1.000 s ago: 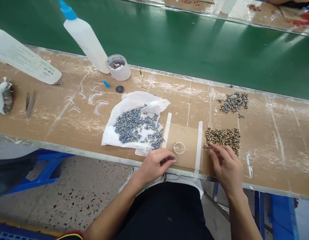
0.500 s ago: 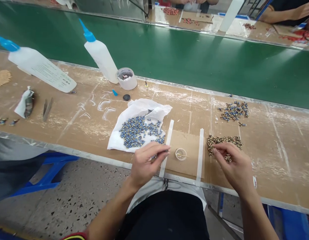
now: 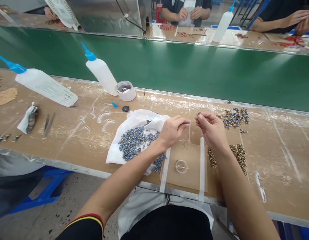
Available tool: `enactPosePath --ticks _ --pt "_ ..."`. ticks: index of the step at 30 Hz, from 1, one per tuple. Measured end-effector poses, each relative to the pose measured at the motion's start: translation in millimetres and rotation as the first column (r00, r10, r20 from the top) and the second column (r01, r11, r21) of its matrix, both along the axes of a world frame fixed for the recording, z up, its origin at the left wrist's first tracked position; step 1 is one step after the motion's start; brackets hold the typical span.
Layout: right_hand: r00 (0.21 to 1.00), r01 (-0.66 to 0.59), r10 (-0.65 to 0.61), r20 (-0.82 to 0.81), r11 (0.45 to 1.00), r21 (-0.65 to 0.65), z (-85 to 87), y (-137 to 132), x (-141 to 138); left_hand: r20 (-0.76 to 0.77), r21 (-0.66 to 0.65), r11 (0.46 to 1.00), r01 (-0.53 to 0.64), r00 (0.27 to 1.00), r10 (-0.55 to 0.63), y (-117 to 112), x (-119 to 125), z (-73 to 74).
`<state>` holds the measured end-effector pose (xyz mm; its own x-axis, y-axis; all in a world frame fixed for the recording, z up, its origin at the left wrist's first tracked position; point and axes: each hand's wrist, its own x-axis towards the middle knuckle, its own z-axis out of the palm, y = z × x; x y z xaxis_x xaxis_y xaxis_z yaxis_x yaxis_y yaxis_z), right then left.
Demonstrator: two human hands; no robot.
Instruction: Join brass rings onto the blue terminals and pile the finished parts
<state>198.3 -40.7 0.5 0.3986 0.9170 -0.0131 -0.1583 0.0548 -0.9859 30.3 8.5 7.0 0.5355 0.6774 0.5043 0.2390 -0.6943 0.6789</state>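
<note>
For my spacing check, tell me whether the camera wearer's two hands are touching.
No, a strip of brown tabletop shows between the left hand and the right hand.

No wording legible. Translucent white plastic bottle with blue nozzle point(image 3: 46, 86), left: rows of small print, larger characters near base, all too blurred. Round whitish tape roll point(image 3: 127, 95): dark print around inner ring, unreadable.

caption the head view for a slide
Left hand holds a blue part, right hand a brassy one, over a bench.
</note>
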Motion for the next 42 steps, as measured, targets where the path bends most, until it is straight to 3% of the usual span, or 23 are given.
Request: enactPosePath --ticks 10,15,25,32,42 --pt "0.999 -0.017 0.018 0.026 0.999 -0.052 -29.4 -6.0 -26.5 -0.063 -0.155 0.984 -0.092 0.995 0.083 2.4 -5.4 -21.8" --pt "0.995 0.007 0.0 0.101 0.998 -0.065 -32.7 -5.7 -30.1 -0.106 -0.205 0.976 -0.072 0.993 0.051 4.2 -4.6 -29.4" --pt "0.992 -0.016 0.025 0.125 0.998 -0.068 -32.7 -6.5 -29.3 -0.115 -0.248 0.966 -0.069 0.992 0.042 5.2 -3.8 -30.0" --pt "0.983 -0.078 0.095 0.16 0.991 -0.112 -31.0 -8.7 -24.8 -0.132 -0.183 0.98 -0.074 0.99 0.05 6.1 -6.2 -31.9" --pt "0.943 -0.182 0.217 0.254 0.971 -0.152 -31.2 -10.3 -19.5 -0.364 0.013 1.0 -0.028 0.931 0.031 4.5 -7.8 -30.6"
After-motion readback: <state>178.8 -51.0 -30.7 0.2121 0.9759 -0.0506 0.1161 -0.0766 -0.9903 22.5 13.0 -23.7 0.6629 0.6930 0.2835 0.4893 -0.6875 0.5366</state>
